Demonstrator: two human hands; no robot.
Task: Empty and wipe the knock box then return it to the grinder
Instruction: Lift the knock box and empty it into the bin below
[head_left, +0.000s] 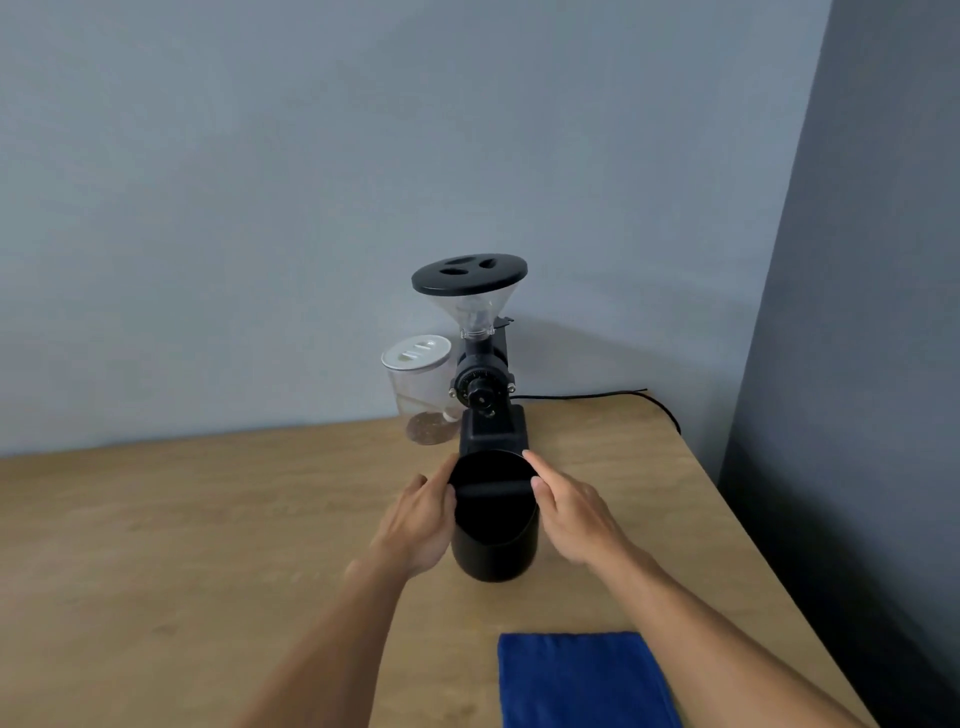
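A black round knock box (493, 551) with a bar across its mouth stands on the wooden table, right in front of the black coffee grinder (485, 384). My left hand (421, 525) lies against its left side and my right hand (571, 512) against its right side, fingers reaching to the rim. Both hands clasp the box between them. The inside of the box looks dark; I cannot tell what it holds. A folded blue cloth (582, 680) lies flat near the front edge, under my right forearm.
A clear jar with a white lid (418, 384) stands left of the grinder, some brown grounds at its bottom. A black cable (623, 395) runs behind the grinder to the right. The table edge (753, 540) slants along the right, beside a grey wall.
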